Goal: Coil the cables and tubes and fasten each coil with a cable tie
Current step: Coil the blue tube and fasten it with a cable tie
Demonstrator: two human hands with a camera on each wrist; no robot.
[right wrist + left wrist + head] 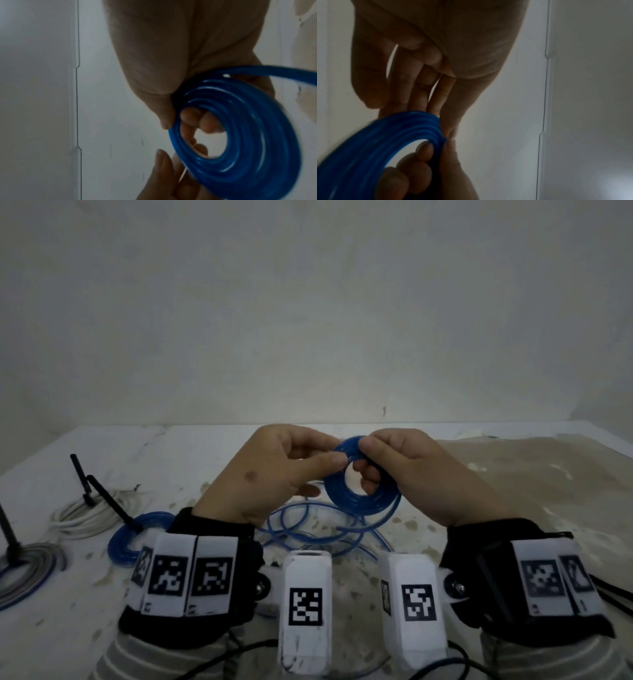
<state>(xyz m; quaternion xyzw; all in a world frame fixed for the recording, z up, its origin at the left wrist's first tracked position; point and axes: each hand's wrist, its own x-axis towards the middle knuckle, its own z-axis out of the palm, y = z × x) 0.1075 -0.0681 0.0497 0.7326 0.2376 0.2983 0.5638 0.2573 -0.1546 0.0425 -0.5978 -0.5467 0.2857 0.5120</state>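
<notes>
Both hands hold a flat coil of blue tube (pixel 361 486) in the air over the middle of the table. My left hand (pixel 337 455) pinches the coil's upper left rim between thumb and fingers. On the upper right rim my right hand (pixel 364 455) grips with its thumb outside and its fingers curled through the hole. In the left wrist view the coil (pixel 368 142) lies below my left hand (pixel 443 121). The right wrist view shows the coil (pixel 248 135) held by my right hand (pixel 177 121), with a free strand (pixel 283 71) leading off. Loose loops of the same tube (pixel 308 529) lie on the table below.
On the left of the white table (pixel 205 450) lie a white cable coil (pixel 82 517), a small blue tube coil (pixel 126 537) and a grey-blue coil (pixel 24 571), each with a black tie sticking up. A brownish stained patch (pixel 531 474) covers the right side. A wall stands behind.
</notes>
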